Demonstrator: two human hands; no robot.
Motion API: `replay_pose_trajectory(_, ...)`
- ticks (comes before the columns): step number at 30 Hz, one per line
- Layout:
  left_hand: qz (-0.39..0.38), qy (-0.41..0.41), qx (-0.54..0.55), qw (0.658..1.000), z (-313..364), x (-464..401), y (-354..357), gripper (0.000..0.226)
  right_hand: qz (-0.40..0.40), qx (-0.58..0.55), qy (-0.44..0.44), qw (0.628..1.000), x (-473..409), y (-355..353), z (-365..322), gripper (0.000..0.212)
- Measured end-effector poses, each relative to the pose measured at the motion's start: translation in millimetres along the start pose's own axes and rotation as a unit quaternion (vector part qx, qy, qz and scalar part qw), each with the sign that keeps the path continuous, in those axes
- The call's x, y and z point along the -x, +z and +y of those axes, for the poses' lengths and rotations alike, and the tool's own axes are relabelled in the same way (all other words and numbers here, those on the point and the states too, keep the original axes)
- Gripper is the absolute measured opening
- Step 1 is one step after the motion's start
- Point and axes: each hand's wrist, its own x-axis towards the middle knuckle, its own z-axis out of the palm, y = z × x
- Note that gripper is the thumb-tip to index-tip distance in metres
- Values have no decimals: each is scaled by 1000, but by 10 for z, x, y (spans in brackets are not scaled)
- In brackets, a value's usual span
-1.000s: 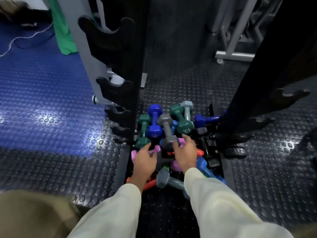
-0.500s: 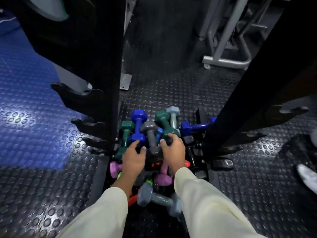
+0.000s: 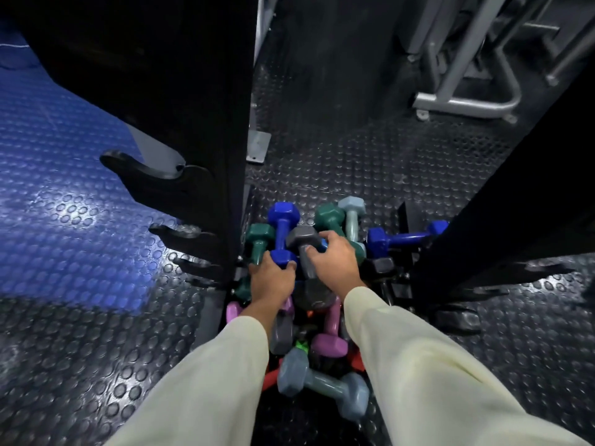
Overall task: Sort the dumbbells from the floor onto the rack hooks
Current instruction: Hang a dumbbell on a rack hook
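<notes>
The left hand curls its fingers around the near head of the blue dumbbell, while the right hand closes over the grey dumbbell just right of it, both lying atop the pile on the floor between the rack's uprights. This looks like the pick-up step. Next, I'd guess, each gets lifted clear and carried out to the rack hooks left of the blue dumbbell.

Dumbbells are lying piled on the floor between two rack posts, the left post and the right post. Hooks are jutting left off the left post. Both hands, left and right, are resting on the pile's far part. A frame is standing behind, far right.
</notes>
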Motion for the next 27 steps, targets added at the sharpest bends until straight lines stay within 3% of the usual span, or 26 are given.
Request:
replay_pose_trajectory(6,-9,-55,-48,997,215,-193,48,77,-14,34,0,999,-41,55,85,56)
replay_pose_trajectory(10,-48,-66,-49,996,259,-353,-92,62,-16,27,-10,999,-19,53,152,56)
replay_pose_trajectory(13,-81,-57,-91,991,294,-390,-147,66,-7,15,-15,1000,-10,44,173,54)
replay_pose_trajectory(17,-28,-3,-178,984,264,-336,-13,79,-31,4,-12,999,6,54,171,53)
replay_pose_trajectory(20,27,48,-202,978,231,-309,66,74,-45,2,-14,999,38,37,214,52)
replay_pose_trajectory(27,24,46,-227,972,275,-329,-33,52,-56,-79,16,995,30,7,248,46)
